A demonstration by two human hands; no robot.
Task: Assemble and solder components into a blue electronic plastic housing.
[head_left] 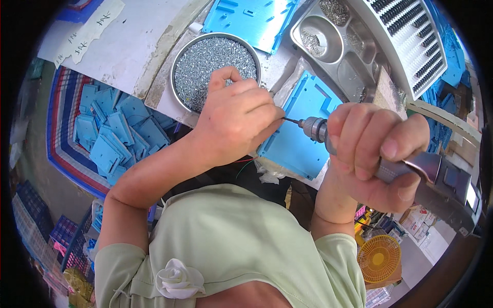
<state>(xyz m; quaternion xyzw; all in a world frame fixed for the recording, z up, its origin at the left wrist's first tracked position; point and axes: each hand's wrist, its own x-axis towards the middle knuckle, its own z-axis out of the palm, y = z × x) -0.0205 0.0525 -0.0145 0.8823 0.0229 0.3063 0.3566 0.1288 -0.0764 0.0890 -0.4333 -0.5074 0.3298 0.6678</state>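
My right hand [377, 149] is wrapped round a cordless drill [314, 128] with a metal chuck, its thin bit pointing left. At the tip of that bit, the fingers of my left hand [236, 115] are pinched together; whatever is between them is too small or hidden to make out. Under the bit lies a flat light-blue plastic panel [292, 146] with cutouts and raised edges, partly covered by my hands. Just beyond my left hand, a round metal bowl [173, 77] holds a mass of small silvery screws [213, 59].
Another blue panel [246, 23] lies at the far edge. A steel compartment tray [341, 72] with small metal parts stands far right, beside a white rack [405, 38] of black pieces. At left, a striped bag [57, 128] holds many blue panels [115, 133]. A yellow fan [379, 258] sits lower right.
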